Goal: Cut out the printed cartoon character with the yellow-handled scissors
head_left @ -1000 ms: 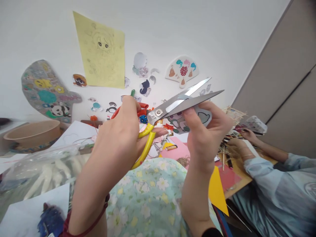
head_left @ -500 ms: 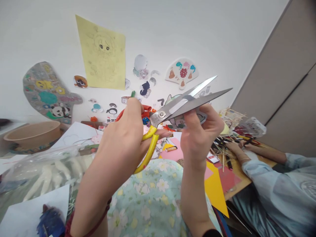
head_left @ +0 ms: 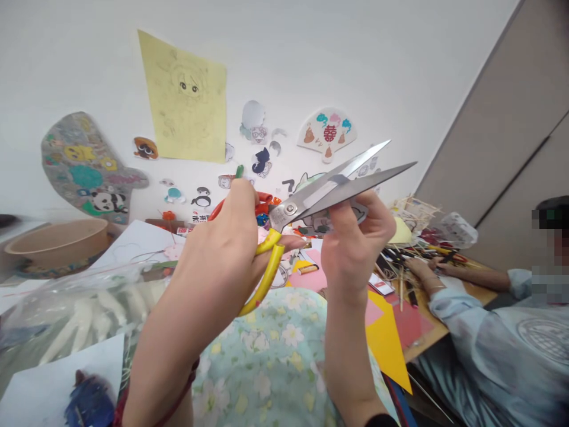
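Observation:
My left hand [head_left: 226,231] is closed around scissors [head_left: 291,209] with yellow and red coated handles. Their long metal blades are apart and point up to the right. My right hand [head_left: 355,243] pinches a paper cutout [head_left: 316,223] with black outlines and a little green on it. The blades pass in front of this cutout and hide much of it. One blade lies close to my right fingertips; whether they touch, I cannot tell.
Drawings and stickers hang on the wall, including a yellow sheet [head_left: 191,112]. A brown bowl [head_left: 57,237] and plastic bag [head_left: 89,308] are left. Yellow card [head_left: 386,338] and a glue stick [head_left: 307,269] lie ahead. At right, another person's hands [head_left: 420,268] work among sticks.
My right hand and the cutout have shifted slightly left. The scissors stay almost in place, blades still apart. More of the person at right is in view.

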### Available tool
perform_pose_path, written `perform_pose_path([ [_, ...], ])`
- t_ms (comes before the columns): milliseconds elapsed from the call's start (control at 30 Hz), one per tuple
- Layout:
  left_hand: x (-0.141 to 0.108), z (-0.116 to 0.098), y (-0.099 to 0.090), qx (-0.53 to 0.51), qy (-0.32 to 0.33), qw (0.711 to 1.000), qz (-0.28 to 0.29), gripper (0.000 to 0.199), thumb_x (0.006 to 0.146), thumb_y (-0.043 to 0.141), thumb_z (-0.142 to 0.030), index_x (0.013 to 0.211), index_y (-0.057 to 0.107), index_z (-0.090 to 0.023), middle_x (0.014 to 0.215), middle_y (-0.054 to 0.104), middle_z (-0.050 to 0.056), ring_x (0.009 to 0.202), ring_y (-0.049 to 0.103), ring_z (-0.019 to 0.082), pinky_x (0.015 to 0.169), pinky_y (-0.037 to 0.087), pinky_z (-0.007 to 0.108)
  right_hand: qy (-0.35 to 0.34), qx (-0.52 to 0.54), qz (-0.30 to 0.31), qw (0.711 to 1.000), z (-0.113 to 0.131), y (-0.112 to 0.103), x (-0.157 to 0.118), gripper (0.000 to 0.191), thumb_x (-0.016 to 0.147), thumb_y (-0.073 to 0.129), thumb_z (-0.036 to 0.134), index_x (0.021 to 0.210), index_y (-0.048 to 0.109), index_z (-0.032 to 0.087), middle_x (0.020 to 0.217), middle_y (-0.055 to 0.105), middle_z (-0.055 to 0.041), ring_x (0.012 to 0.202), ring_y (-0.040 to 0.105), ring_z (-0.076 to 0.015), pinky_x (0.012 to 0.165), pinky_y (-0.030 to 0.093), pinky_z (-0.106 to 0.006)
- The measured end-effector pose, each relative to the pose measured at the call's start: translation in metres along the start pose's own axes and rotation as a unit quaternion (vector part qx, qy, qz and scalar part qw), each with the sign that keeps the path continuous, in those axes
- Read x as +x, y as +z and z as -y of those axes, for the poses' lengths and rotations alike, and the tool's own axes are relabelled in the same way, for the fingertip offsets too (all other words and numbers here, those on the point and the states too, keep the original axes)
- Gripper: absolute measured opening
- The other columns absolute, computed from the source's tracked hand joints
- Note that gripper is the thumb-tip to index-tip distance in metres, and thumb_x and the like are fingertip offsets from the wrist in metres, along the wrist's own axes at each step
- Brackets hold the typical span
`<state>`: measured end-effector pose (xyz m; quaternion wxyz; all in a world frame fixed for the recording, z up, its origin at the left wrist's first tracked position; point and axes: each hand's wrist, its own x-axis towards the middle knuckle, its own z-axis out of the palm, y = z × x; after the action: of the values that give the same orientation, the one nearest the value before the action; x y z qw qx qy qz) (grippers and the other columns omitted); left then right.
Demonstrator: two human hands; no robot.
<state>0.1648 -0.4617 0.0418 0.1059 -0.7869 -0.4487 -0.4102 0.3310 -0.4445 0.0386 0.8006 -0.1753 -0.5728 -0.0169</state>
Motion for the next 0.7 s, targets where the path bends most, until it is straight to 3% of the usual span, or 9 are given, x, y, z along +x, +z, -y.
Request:
perform_pose_path([
  [167,-0.0012,0.0015,-0.0019,0.002,-0.001,1.000,0.012,0.038,0.094,0.052,-0.056,0.101,0.031,-0.025,0.099,0.066,0.011,0.081,0.071,0.034,0.054,0.035,0.030,0.011,0.002,0.009,1.000,0.0023,-0.0009,0.0000,0.007,0.086,0.073,0.030,0.079,0.072,0.027,0.072,0.064,0.0034,0.070,0.058,-0.0117,0.066,0.049,-0.028],
  [367,-0.0007,0.0063,0.0013,-0.005,-0.006,1.000,-0.008,0.047,0.091,0.047,-0.071,0.099,0.034,-0.026,0.092,0.064,0.007,0.069,0.069,0.028,0.052,0.032,0.029,0.012,0.007,0.009,1.000,0.0021,-0.0018,0.0007,0.007,0.083,0.074,0.025,0.077,0.072,0.027,0.066,0.057,0.0037,0.062,0.049,-0.0106,0.059,0.044,-0.028],
  [533,-0.0009,0.0072,-0.0008,0.015,0.006,1.000,-0.008,0.047,0.091,0.046,-0.070,0.099,0.034,-0.026,0.093,0.064,0.008,0.071,0.071,0.032,0.052,0.032,0.030,0.015,-0.002,0.013,1.000,0.0039,-0.0029,0.0010,0.006,0.083,0.073,0.025,0.078,0.072,0.027,0.065,0.056,0.0038,0.061,0.049,-0.0106,0.057,0.043,-0.028],
  [700,0.0000,0.0071,-0.0040,0.010,-0.008,1.000,0.017,0.053,0.089,0.039,-0.078,0.098,0.030,-0.027,0.099,0.065,0.009,0.085,0.073,0.040,0.053,0.035,0.032,0.012,0.009,0.013,1.000,0.0056,-0.0034,0.0018,0.008,0.083,0.073,0.022,0.077,0.072,0.027,0.065,0.057,0.0039,0.060,0.048,-0.0098,0.055,0.042,-0.027],
])
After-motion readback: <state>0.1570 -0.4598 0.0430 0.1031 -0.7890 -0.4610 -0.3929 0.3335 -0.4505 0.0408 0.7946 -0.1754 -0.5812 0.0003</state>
